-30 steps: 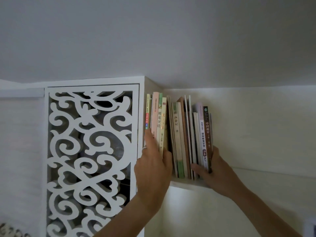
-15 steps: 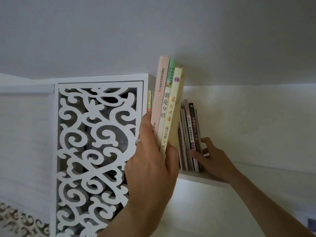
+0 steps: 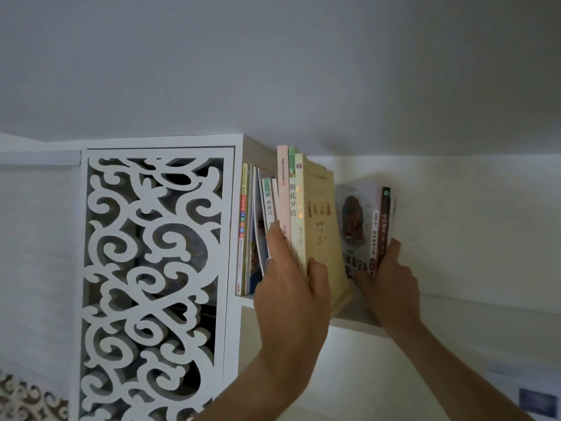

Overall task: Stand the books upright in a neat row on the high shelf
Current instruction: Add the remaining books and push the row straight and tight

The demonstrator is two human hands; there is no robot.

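Since the earlier frame, your left hand [image 3: 291,287] has carried its three gripped books [image 3: 299,214] lower, between the leaning books [image 3: 258,229] and the right-hand group [image 3: 368,229] your right hand [image 3: 391,275] clasps on the shelf [image 3: 358,322]. Unsupported, the leaning books may topple into that gap.

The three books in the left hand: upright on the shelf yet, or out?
Upright but not yet seated. The three books stick out past the shelf edge, gripped by the left hand, standing taller than the neighbouring books.
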